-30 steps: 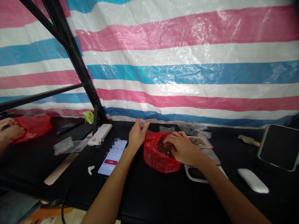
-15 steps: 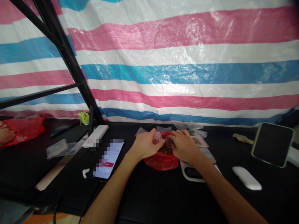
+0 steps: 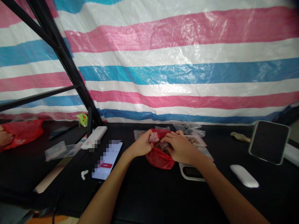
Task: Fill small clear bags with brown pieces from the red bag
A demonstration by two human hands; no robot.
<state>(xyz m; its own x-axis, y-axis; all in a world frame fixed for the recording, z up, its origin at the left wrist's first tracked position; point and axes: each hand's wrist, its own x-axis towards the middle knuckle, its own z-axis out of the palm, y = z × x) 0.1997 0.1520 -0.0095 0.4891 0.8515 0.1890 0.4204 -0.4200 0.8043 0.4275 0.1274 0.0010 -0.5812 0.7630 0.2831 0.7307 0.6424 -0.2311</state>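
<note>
A red plastic bag [image 3: 161,160] lies with its mouth spread, and small brown pieces [image 3: 162,145] show inside, too small to name. At its left rim my left hand [image 3: 143,144] is closed on a small clear plastic bag [image 3: 154,137]. My right hand [image 3: 181,147] reaches into the mouth from the right with bent fingers over the brown pieces; what it grips is hidden. Beneath my right wrist is a white digital scale [image 3: 187,178], partly covered. A filled clear bag [image 3: 196,141] lies behind that hand, and another clear bag [image 3: 138,134] sits behind the left.
A lit phone [image 3: 107,161], one white earbud [image 3: 84,175] and a white power strip [image 3: 94,137] lie left. On the right are a white mouse-like object [image 3: 244,175] and a dark-screened device [image 3: 268,143]. At far left another person's hand [image 3: 6,138] touches a red bag [image 3: 25,132].
My left hand has drawn slightly left and down, and the red rim now shows higher behind it. My right fingers have gone deeper into the bag. The view has shifted slightly.
</note>
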